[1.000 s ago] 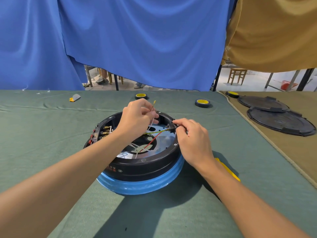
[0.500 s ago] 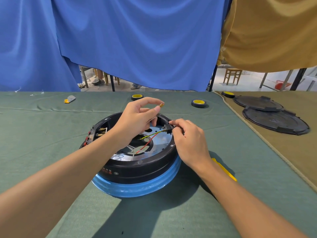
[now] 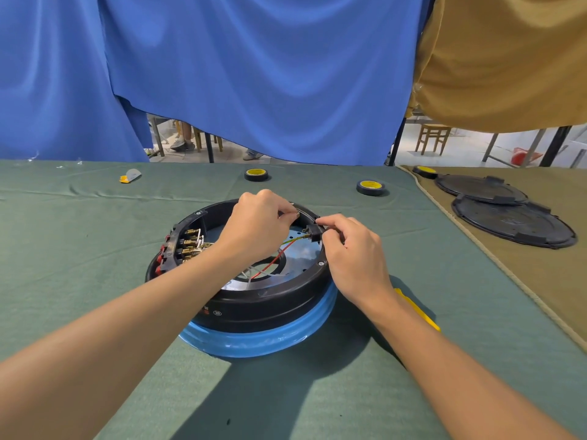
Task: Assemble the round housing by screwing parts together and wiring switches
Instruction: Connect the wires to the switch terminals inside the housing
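The round black housing (image 3: 254, 306) with a blue base ring (image 3: 263, 341) sits on the green cloth in front of me. Red, yellow-green and white wires (image 3: 270, 265) lie inside it, and a row of switches with brass terminals (image 3: 187, 246) lines its left wall. My left hand (image 3: 257, 223) pinches a wire's small brass end over the housing's far rim. My right hand (image 3: 352, 252) pinches a small black switch (image 3: 313, 231) at the right rim, a yellow-green wire leading to it.
Three rolls of black and yellow tape (image 3: 256, 174) (image 3: 370, 187) (image 3: 424, 171) lie at the back. Two black round lids (image 3: 511, 223) rest on the tan cloth at right. A yellow tool (image 3: 419, 312) lies behind my right wrist. A small grey-orange item (image 3: 130, 176) lies far left.
My left hand came down from above the housing and carried the wire end toward the switch at the right rim. My right hand kept hold of the switch.
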`<state>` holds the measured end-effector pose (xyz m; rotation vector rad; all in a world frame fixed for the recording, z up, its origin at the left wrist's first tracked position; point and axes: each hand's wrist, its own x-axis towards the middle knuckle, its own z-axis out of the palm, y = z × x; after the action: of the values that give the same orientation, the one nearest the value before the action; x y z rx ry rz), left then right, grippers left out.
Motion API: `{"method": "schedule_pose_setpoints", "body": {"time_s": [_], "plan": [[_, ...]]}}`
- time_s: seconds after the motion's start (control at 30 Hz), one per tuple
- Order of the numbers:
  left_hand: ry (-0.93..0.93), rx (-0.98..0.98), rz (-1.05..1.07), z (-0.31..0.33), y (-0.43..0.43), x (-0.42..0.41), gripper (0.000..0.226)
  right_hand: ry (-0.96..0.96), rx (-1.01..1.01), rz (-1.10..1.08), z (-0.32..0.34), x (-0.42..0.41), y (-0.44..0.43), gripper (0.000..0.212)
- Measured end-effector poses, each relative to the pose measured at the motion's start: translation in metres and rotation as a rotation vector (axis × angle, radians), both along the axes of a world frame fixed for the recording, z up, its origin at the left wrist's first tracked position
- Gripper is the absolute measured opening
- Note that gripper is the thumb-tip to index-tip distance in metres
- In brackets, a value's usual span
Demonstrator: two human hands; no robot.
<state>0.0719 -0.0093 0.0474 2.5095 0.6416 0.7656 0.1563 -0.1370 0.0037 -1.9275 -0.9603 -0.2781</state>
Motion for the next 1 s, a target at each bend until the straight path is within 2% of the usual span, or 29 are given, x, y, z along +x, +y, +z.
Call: {"method": "schedule_pose_setpoints", "body": {"time_s": [0.1, 0.23, 0.5, 1.0], "plan": [[0.120, 0.033, 0.012, 0.0008, 0.0004, -0.0029, 0.021, -0.002, 0.002, 0.001, 0.0002, -0.0006, -0.0003, 0.028], [0.103, 0.031, -0.012, 0.0037, 0.0012, -0.0062, 0.020, -0.001, 0.000, 0.002, 0.0015, -0.0010, -0.0006, 0.029], [0.208, 0.109, -0.006, 0.0006, 0.0016, -0.0033, 0.019, 0.005, -0.007, -0.003, 0.0016, -0.0012, -0.0008, 0.029], [0.183, 0.118, -0.080, 0.0006, 0.0015, -0.0030, 0.019, 0.014, -0.011, -0.005, 0.0024, -0.0015, -0.0009, 0.029]]}}
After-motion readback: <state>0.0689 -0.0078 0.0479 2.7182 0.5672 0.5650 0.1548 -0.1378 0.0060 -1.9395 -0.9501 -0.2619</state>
